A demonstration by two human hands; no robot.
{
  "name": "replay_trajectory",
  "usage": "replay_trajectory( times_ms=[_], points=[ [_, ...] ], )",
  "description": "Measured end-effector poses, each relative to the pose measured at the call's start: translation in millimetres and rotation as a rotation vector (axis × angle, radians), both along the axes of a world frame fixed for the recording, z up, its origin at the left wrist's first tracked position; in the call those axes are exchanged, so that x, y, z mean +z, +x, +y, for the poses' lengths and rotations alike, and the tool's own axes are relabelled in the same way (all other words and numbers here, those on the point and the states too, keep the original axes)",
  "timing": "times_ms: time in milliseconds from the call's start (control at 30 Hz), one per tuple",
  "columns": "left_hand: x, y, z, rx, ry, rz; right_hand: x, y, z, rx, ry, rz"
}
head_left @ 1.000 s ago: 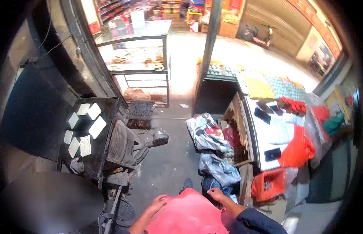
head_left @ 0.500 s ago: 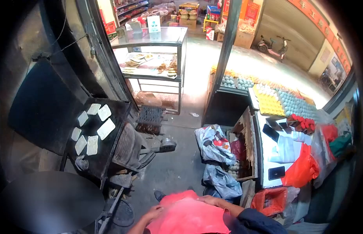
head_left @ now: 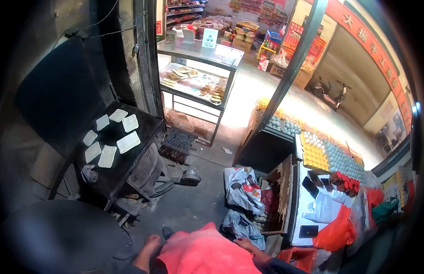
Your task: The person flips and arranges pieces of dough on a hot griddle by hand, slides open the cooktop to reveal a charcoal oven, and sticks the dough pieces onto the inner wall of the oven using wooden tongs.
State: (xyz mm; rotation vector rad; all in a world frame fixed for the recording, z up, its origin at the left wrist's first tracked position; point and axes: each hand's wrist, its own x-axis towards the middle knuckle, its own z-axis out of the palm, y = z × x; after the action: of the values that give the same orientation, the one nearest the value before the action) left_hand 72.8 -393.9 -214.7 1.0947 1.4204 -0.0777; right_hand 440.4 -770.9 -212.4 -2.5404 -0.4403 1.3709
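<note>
My left hand (head_left: 150,244) hangs beside the left edge of my red apron (head_left: 207,250), a little apart from it. Its fingers look loosely bent, but they are too small to make out. On the other side my right hand (head_left: 244,243) is close to the apron's right edge, fingers mostly hidden from above. I see nothing held in either hand. Ahead on the left, several flat pale dough pieces (head_left: 128,142) lie in a ring on a black griddle (head_left: 112,138). A crumpled cloth (head_left: 88,174) sits at its near edge.
A dark round surface (head_left: 61,233) stands near left. Ahead is a glass display case (head_left: 230,68) with baked food. To the right, a white table (head_left: 298,205) bears phones, bags and egg trays (head_left: 314,155). Plastic bags (head_left: 241,194) and a wooden crate (head_left: 281,194) stand beside it.
My left hand has come off the apron and moved left. My right hand has moved slightly down. The view has turned left, and the surroundings sit differently in it.
</note>
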Motion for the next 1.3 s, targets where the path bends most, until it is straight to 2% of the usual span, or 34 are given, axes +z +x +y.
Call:
replay_trajectory(
  times_ms=[33, 100, 167, 200, 267, 433, 467, 500, 533, 600, 667, 733, 867, 933, 967, 1067, 1100, 1133, 1167, 1200, 1233, 1267, 1300],
  points=[
    [0, 12, -2, 0.002, -0.002, -0.004, 8, 3, 14, -0.070, 0.062, 0.064],
    [2, 35, -6, -0.177, 0.067, -0.017, 29, 11, 42, -0.142, 0.123, 0.128],
    [8, 51, -10, -0.180, 0.080, -0.078, 53, 13, 59, -0.119, 0.283, 0.047],
    [6, 53, -13, -0.182, 0.095, -0.139, 52, 14, 64, -0.186, 0.303, 0.076],
    [2, 57, -18, -0.161, 0.095, -0.136, 53, 17, 64, -0.163, 0.333, 0.054],
    [-11, 31, -33, -0.067, 0.080, -0.135, 35, 17, 31, -0.129, 0.281, 0.080],
    [-13, 23, -36, -0.076, 0.056, -0.091, 33, 15, 22, -0.162, 0.233, 0.105],
    [-16, 14, -40, -0.085, 0.032, -0.047, 56, 14, 21, -0.090, 0.150, 0.071],
    [-18, 7, -42, -0.082, 0.027, -0.043, 40, 14, 6, -0.088, 0.144, 0.075],
    [-17, -2, -46, -0.273, 0.027, 0.097, 21, 9, -16, -0.132, 0.083, 0.110],
    [-10, -4, -57, -0.209, -0.001, 0.118, 15, 9, -30, -0.195, -0.002, 0.176],
    [-5, -1, -64, -0.146, -0.026, 0.141, 16, 4, -38, -0.191, 0.003, 0.084],
    [-19, 9, -65, -0.136, -0.057, 0.017, 15, 10, -33, -0.191, 0.000, 0.120],
    [-14, 17, -65, -0.168, -0.062, 0.007, 8, 14, -26, -0.214, 0.087, 0.174],
    [-12, 23, -65, -0.144, -0.040, -0.024, -1, 16, -24, -0.147, 0.139, 0.119],
    [11, 48, -62, -0.130, 0.019, -0.075, 59, 16, 14, -0.160, 0.157, 0.089],
    [20, 51, -62, -0.117, 0.059, -0.096, 53, 18, 15, -0.127, 0.186, 0.072],
    [34, 59, -55, -0.213, 0.073, -0.064, 43, 22, 18, -0.081, 0.195, 0.085],
    [45, 57, -54, -0.290, 0.080, -0.027, 29, 22, 15, -0.141, 0.222, 0.127],
    [16, 53, -57, -0.284, 0.112, 0.072, 20, 22, 10, -0.197, 0.231, 0.171],
    [-14, 44, -55, -0.357, 0.176, 0.065, 18, 20, 8, -0.340, 0.266, 0.271],
    [-30, 38, -55, -0.401, 0.248, 0.021, 13, 23, 4, -0.290, 0.231, 0.288],
    [-6, 41, -60, -0.307, 0.253, -0.014, 13, 25, 4, -0.278, 0.216, 0.285]
  ],
)
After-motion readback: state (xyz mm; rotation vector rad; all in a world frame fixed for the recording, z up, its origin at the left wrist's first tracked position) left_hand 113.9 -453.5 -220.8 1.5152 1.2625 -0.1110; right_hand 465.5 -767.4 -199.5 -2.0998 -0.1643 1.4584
